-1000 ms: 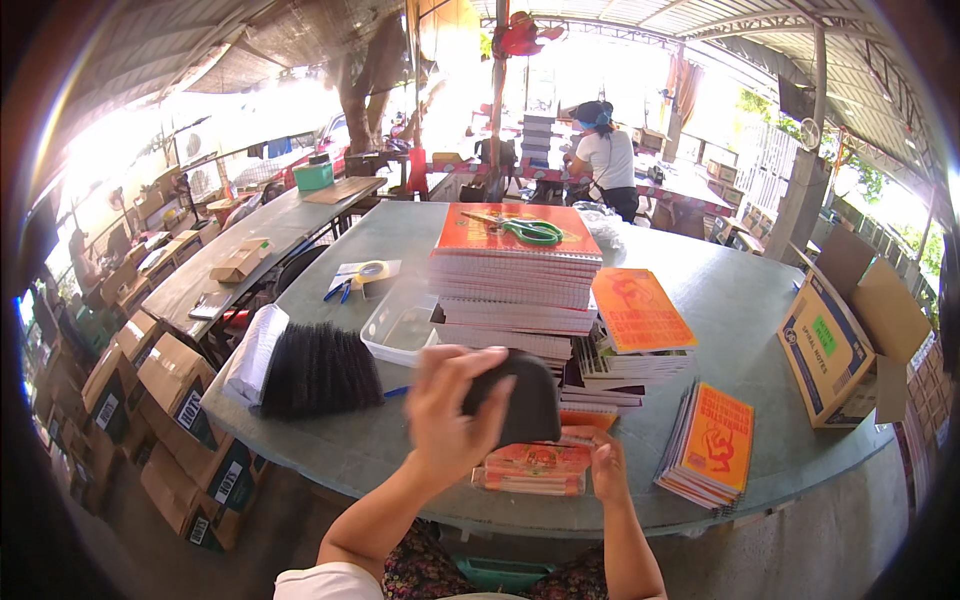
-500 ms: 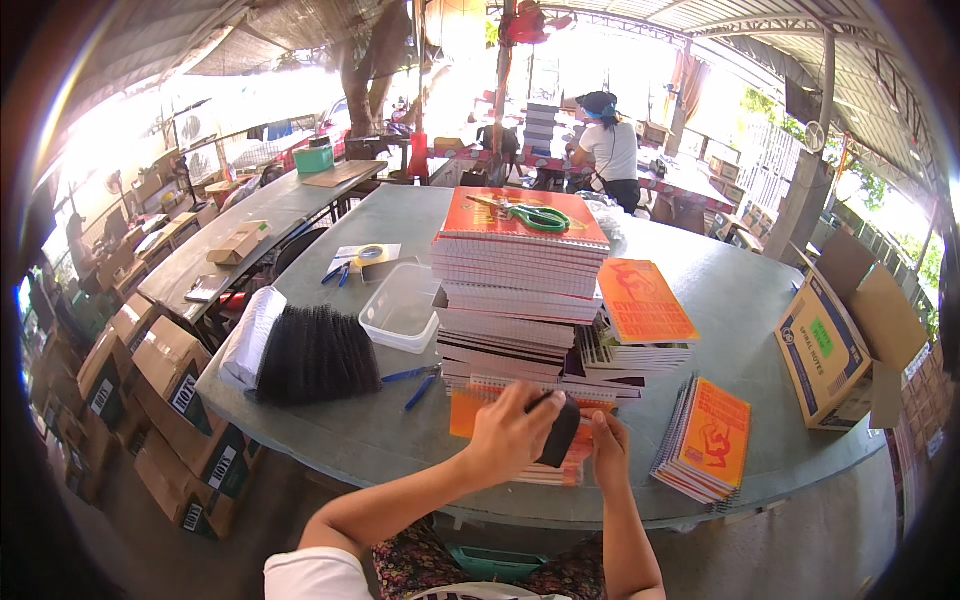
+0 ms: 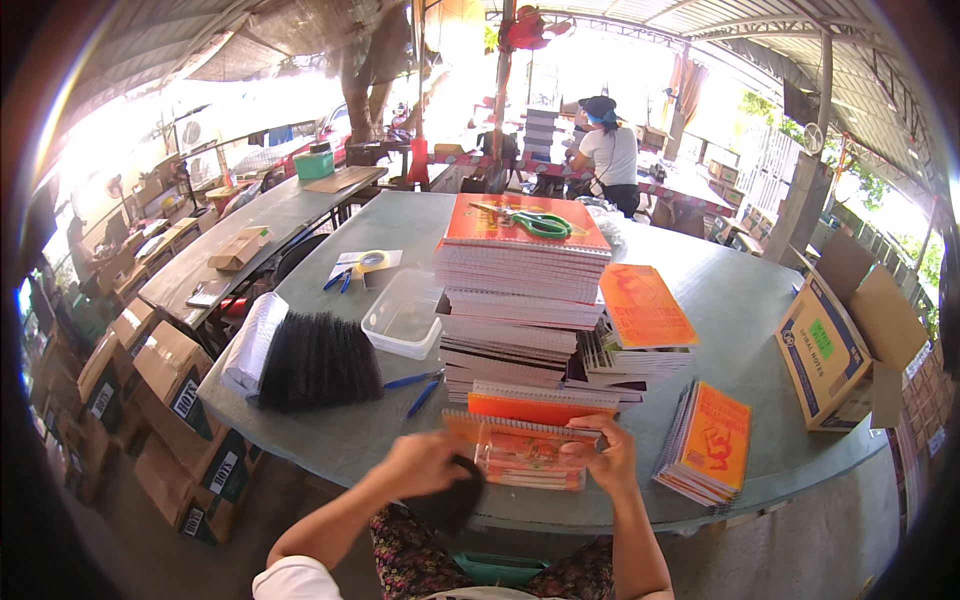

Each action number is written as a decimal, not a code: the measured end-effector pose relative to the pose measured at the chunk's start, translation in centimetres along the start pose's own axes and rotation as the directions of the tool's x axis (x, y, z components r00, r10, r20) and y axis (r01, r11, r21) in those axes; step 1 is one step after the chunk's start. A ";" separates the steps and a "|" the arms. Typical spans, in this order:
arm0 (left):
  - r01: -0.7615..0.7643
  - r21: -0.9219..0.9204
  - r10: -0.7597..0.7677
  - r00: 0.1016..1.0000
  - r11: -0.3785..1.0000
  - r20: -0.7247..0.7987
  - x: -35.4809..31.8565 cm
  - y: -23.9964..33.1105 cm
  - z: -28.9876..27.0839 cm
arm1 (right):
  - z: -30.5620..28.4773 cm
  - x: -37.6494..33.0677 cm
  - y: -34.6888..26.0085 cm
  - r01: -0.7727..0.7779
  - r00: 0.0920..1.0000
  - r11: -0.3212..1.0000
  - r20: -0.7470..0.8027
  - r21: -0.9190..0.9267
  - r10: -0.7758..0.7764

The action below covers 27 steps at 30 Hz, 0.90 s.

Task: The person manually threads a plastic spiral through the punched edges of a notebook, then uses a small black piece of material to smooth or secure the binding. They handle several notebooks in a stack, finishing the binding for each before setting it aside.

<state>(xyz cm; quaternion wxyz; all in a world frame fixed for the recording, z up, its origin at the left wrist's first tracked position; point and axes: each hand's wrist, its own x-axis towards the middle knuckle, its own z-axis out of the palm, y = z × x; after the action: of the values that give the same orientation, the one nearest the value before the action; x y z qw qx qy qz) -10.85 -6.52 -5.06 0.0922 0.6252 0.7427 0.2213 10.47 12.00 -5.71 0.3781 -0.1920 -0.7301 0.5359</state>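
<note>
At lower centre, the blurred left hand (image 3: 424, 464) curls round a black pad (image 3: 452, 498), probably light; the right hand (image 3: 607, 455) pinches an orange notebook (image 3: 525, 452), likely bendy, best held by its edge.

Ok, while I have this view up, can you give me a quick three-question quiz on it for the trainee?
1. What lies on top of the tall stack of orange-covered, white-paged spiral notebooks? A: a yellow tape roll; B: metal scissors with green plastic handles; C: a clear plastic tub.
2. True or false: the tan cardboard box at the right stands open.
3. Which of the person's hands holds the black, motion-blurred object?

Key: 1. B. 2. True. 3. The left hand.
</note>
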 end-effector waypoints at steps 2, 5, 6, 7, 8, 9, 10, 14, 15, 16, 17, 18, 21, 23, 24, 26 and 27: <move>0.163 -0.034 -0.166 0.976 0.986 -0.139 -1.9 -6.2 0.4 | 0.5 0.6 0.3 0.136 0.990 0.981 0.041 -0.141 -0.132; 0.188 0.129 -0.143 0.944 0.974 -0.297 -4.6 -9.2 2.5 | 0.8 1.2 1.4 0.280 0.960 0.931 0.063 -0.234 -0.273; 0.169 0.317 -0.051 0.937 0.933 -0.347 -4.7 -7.8 1.5 | 0.8 1.4 1.4 0.274 0.962 0.941 0.033 -0.199 -0.273; 0.147 0.310 -0.034 0.939 0.939 -0.343 -3.8 -6.0 0.8 | 0.9 1.6 1.0 0.280 0.959 0.937 0.029 -0.206 -0.281; 0.030 0.216 0.064 0.908 0.976 -0.415 -2.8 -3.3 0.1 | 1.3 1.5 0.1 0.191 0.981 0.963 0.023 -0.188 -0.190; -0.098 0.123 0.147 0.857 0.988 -0.494 -1.4 -0.7 -0.4 | 1.2 1.3 -0.5 0.096 0.995 0.980 0.016 -0.176 -0.095; -0.258 0.191 0.320 0.790 0.947 -0.522 0.5 1.9 -0.9 | 0.9 1.2 -0.4 0.082 0.997 0.978 0.021 -0.191 -0.080; -0.433 0.281 0.516 0.737 0.856 -0.436 5.3 6.6 -0.5 | 1.1 1.1 0.3 0.027 0.997 0.999 0.079 -0.041 -0.024; -0.479 0.183 0.511 0.771 0.859 -0.379 6.4 5.7 0.9 | 0.9 1.0 0.5 -0.041 0.995 0.996 0.092 0.074 0.034; -0.524 0.072 0.517 0.794 0.849 -0.319 7.4 5.3 1.9 | 0.3 0.8 0.7 -0.034 0.996 0.997 0.090 0.065 0.029; -0.526 0.074 0.520 0.792 0.847 -0.320 7.6 5.2 2.2 | -0.2 0.6 1.0 -0.051 0.997 0.997 0.056 0.052 0.048; -0.502 0.103 0.509 0.812 0.859 -0.287 7.8 5.1 2.4 | -0.6 0.6 1.3 -0.069 0.997 0.997 0.023 0.040 0.068; -0.448 0.171 0.479 0.825 0.878 -0.298 7.8 6.0 2.1 | -0.9 0.4 1.3 -0.111 0.991 0.993 0.085 0.041 0.108; -0.415 0.209 0.464 0.817 0.885 -0.342 8.0 6.4 1.8 | -0.5 0.5 1.3 -0.084 0.995 0.993 0.065 0.089 0.078; -0.441 0.164 0.470 0.834 0.882 -0.290 8.2 6.4 1.6 | -0.3 0.6 1.2 -0.048 0.998 0.990 0.041 0.135 0.043; -0.463 0.122 0.479 0.845 0.878 -0.237 8.2 6.1 1.5 | -0.4 0.6 1.5 -0.035 0.999 0.992 0.044 0.121 0.030; -0.435 0.171 0.463 0.868 0.884 -0.183 8.1 5.7 1.8 | -0.4 0.7 1.6 -0.023 0.999 0.994 0.044 0.104 0.018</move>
<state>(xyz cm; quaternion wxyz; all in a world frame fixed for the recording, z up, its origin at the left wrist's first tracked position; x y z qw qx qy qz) -6.66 2.44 -2.99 -0.0829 0.7572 0.5945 0.2575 10.13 13.30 -6.84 0.3666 -0.1678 -0.7068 0.5813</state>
